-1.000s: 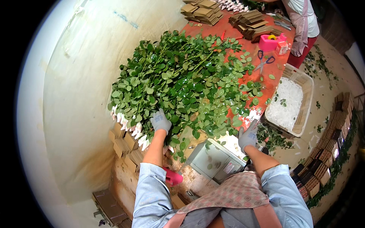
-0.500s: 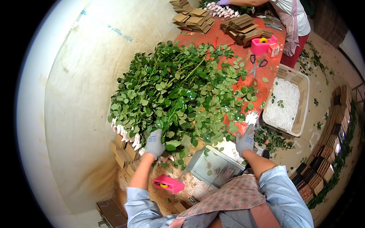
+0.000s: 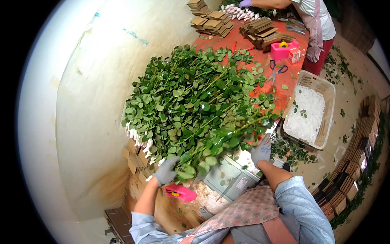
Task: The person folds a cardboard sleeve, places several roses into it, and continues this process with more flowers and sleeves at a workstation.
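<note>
Leafy green stems (image 3: 183,93) heaped across red worktop (image 3: 283,94), pale pinkish heads (image 3: 139,139) bunched at left; nearest stems (image 3: 227,138) slant rightward from left hand (image 3: 165,171).

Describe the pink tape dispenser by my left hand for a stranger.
Find the heap of leafy stems. At its lower edge is your gloved left hand; just below in the picture lies the pink tape dispenser. Unlike its lookalike on the red table, it sits nearer you.

Leaves (image 3: 174,118) look shiny, the gloves (image 3: 165,172) look like dull cloth, and the lower tape dispenser (image 3: 185,194) is smooth plastic.
</note>
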`<state>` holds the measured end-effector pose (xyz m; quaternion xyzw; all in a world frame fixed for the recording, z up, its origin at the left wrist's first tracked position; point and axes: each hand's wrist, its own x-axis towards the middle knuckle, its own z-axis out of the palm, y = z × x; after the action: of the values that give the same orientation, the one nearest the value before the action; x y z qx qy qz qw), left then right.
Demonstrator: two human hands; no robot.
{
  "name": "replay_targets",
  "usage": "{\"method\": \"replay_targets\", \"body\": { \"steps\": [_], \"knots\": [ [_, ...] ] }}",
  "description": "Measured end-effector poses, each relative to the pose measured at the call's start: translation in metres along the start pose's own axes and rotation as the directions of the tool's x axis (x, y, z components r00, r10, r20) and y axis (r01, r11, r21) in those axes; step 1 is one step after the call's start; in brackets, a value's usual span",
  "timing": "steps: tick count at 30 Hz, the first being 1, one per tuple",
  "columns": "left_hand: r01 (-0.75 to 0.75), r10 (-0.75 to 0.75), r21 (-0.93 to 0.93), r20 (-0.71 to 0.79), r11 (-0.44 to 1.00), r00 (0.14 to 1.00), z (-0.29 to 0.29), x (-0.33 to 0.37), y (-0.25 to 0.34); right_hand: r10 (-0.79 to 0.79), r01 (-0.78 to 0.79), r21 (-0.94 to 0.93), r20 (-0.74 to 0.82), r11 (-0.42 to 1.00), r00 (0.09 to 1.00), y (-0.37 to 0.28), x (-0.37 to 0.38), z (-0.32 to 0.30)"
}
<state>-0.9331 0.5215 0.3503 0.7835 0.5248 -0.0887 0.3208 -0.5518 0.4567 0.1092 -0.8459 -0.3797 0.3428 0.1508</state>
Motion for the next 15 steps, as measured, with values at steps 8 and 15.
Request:
{"method": "replay_targets", "body": {
  "steps": [8, 15],
  "knots": [
    [0.092, 0.001, 0.323, -0.277, 0.942, 0.961, 0.048, 0.087, -0.033, -0.026, 0.033, 0.092, -0.085, 0.995, 0.996, 0.009, 0.007, 0.018],
    [0.332, -0.006, 0.556, -0.506, 0.762, 0.862, 0.056, 0.137, -0.02, -0.044, 0.048, 0.012, -0.223, 0.999, 0.974, 0.016, 0.016, 0.034]
  ]
}}
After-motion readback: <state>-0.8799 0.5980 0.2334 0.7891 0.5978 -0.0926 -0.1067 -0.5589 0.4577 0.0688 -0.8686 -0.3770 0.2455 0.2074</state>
